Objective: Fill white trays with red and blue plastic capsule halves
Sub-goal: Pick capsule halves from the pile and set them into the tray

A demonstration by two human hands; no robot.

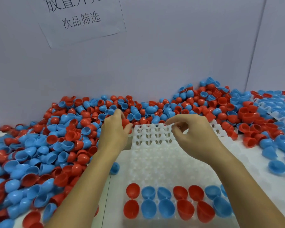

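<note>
A white tray [156, 160] with rows of sockets lies in front of me. Its two nearest rows hold red and blue capsule halves [164, 208], domes up. My left hand [113, 134] is at the tray's far left corner, its fingers curled round a red capsule half [125, 122] at the edge of the loose pile. My right hand [192, 135] hovers over the tray's far right part with fingers loosely curled and nothing visible in them.
A deep pile of loose red and blue halves [44, 145] covers the table on the left and along the back wall. At the far right stands another tray filled with halves [276, 106]. Loose blue halves [276, 167] lie right of the tray. A paper sign [81, 18] hangs on the wall.
</note>
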